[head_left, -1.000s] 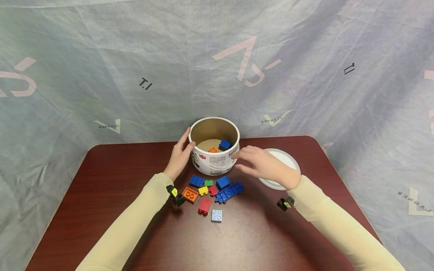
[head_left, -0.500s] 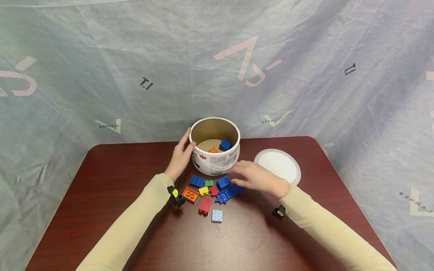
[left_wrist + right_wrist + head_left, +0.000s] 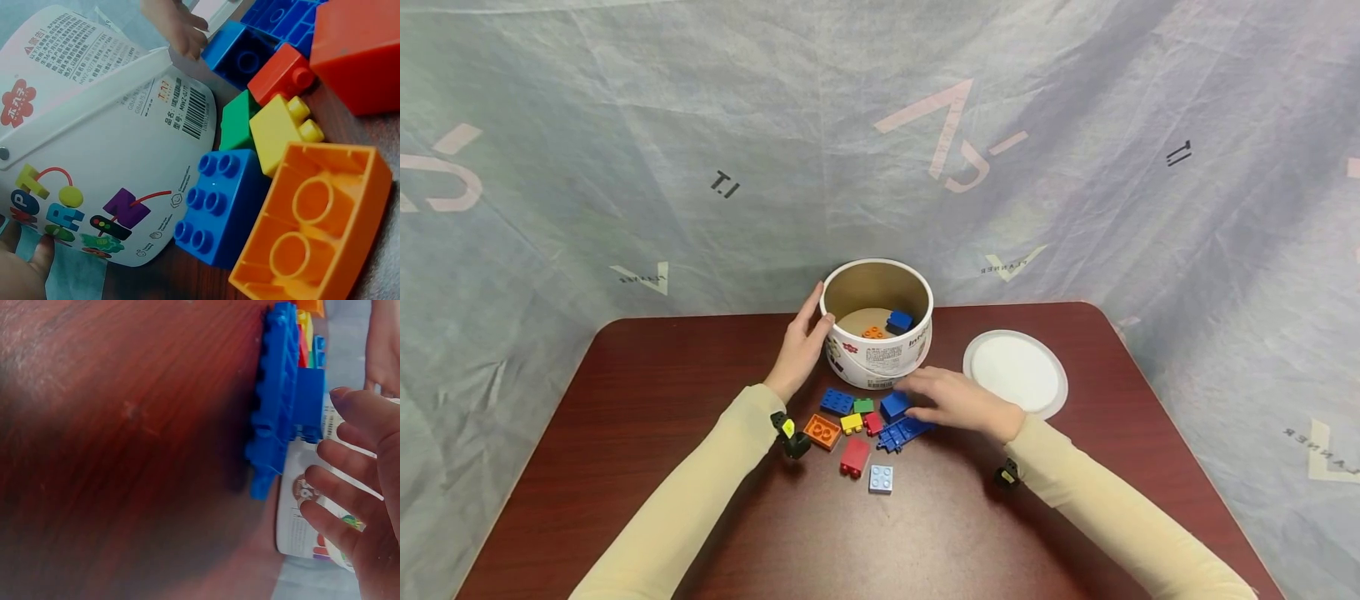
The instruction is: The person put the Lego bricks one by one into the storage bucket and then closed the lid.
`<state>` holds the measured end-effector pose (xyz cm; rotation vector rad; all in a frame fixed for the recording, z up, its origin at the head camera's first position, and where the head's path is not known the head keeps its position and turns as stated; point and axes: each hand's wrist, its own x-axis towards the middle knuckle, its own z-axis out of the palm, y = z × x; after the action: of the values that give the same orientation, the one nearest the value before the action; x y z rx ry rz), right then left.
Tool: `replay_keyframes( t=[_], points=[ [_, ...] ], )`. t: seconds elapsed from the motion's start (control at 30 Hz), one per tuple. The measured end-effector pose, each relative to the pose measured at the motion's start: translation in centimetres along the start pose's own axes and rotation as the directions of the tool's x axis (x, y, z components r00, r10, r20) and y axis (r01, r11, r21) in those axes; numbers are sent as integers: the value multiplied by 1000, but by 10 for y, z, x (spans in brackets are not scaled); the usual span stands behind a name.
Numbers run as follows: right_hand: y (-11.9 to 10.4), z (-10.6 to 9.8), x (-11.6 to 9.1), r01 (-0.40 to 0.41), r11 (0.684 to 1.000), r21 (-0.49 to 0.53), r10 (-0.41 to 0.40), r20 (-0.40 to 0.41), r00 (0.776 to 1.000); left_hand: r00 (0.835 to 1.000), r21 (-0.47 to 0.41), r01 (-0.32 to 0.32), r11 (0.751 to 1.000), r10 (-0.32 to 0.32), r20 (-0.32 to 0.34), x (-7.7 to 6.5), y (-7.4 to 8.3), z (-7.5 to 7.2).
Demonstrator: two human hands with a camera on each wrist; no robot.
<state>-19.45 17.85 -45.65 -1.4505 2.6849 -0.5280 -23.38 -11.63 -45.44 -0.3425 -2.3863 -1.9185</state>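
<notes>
My left hand [image 3: 800,348] rests against the left side of a white bucket [image 3: 880,358], its thumb and fingers fairly straight along the wall by the rim. My right hand [image 3: 958,402] hovers just right of a blue block [image 3: 893,406], fingers spread with nothing held in the right wrist view. Under its fingers lies a long blue toy piece [image 3: 275,394] with notched ends. Nearby are a blue studded brick [image 3: 219,206], a small green brick [image 3: 237,122], a yellow brick [image 3: 278,134] and a small red brick [image 3: 872,423]. Inside the bucket sit an orange brick [image 3: 872,332] and a blue brick [image 3: 899,322].
An upturned orange brick [image 3: 822,431], a larger red brick [image 3: 854,457] and a light blue brick [image 3: 881,479] lie nearer the front. A round white lid [image 3: 1018,371] lies right of the bucket on the dark red table [image 3: 685,383]. A grey cloth [image 3: 760,225] hangs behind.
My right hand has come down and left from beside the bucket wall to the blue pieces in front of it. My left hand stays at the bucket.
</notes>
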Motion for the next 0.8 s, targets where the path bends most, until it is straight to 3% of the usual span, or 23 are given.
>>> replay_keyframes(
  t=[0.33,0.8],
  points=[
    [8,14,1,-29,1000,8,29,1,1000,1000,4,-2,1000,2,-7,0,2,1],
    [7,14,-1,-64,998,21,64,4,998,999,61,35,998,-32,-37,0,4,1]
  ],
)
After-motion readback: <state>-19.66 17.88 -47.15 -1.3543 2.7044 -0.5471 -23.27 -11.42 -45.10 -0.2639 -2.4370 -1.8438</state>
